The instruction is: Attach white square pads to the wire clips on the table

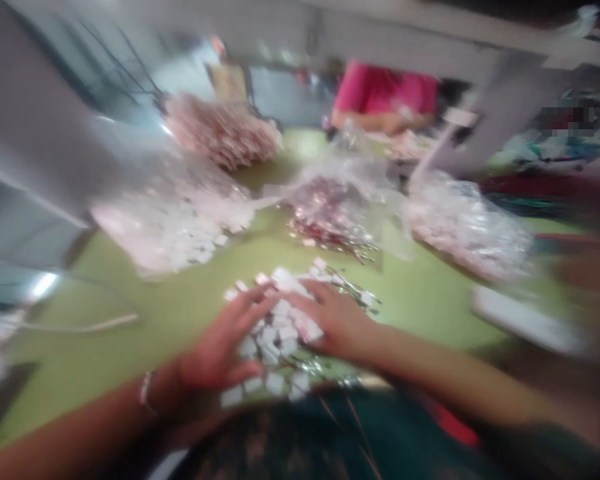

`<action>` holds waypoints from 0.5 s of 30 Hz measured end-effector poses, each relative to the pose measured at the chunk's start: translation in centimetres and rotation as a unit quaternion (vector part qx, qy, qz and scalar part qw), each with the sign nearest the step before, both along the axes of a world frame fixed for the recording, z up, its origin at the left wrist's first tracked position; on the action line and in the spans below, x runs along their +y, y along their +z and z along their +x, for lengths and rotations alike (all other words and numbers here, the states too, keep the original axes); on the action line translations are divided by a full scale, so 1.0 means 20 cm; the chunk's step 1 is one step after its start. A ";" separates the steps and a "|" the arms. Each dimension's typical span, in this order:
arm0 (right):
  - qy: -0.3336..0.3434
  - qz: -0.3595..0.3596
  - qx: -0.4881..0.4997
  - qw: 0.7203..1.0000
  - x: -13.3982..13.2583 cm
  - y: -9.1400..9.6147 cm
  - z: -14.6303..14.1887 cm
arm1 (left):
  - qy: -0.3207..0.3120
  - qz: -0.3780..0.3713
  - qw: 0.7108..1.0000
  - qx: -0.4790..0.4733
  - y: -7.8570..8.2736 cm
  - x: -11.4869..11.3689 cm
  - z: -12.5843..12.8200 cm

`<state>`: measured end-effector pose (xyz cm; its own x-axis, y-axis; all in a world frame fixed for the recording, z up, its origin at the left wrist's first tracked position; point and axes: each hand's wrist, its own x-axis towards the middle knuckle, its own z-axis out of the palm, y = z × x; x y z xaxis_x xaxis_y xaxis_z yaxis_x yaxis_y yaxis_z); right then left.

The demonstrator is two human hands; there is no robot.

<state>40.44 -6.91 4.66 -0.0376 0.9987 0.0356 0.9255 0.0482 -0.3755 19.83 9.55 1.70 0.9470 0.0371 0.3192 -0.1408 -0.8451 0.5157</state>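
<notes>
The picture is smeared by motion. My left hand (pixel 220 347) and my right hand (pixel 330 317) both lie on a heap of small white square pieces (pixel 275 337) at the near edge of a green table (pixel 180 307). The left hand's fingers look stretched out over the heap's left side. My right hand rests on its right side with fingers reaching toward the left hand. Thin silvery bits (pixel 350 290) show at the heap's right edge. A bracelet sits on my left wrist (pixel 145 393).
Clear plastic bags hold more pieces: white ones (pixel 175 220) at left, red and silver ones (pixel 335 213) in the middle, pale ones (pixel 470 227) at right. A pink pile (pixel 220 130) lies further back. A person in a pink top (pixel 385 93) sits across the table.
</notes>
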 end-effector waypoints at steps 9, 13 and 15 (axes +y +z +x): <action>-0.146 0.111 0.419 0.889 -0.02 0.07 0.10 | 0.211 -0.003 0.946 -0.245 0.27 0.21 0.26; -0.174 0.115 0.526 0.824 0.00 0.14 0.15 | 0.233 0.046 0.941 -0.242 0.38 0.28 0.52; -0.195 0.105 0.555 0.802 0.02 0.17 0.18 | 0.214 0.074 0.951 -0.212 0.43 0.30 0.65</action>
<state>44.04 -6.57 8.06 0.4474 0.8943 0.0009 -0.0125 0.0073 -0.9999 32.85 15.49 10.35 0.6407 0.3152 0.7001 0.0635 -0.9305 0.3608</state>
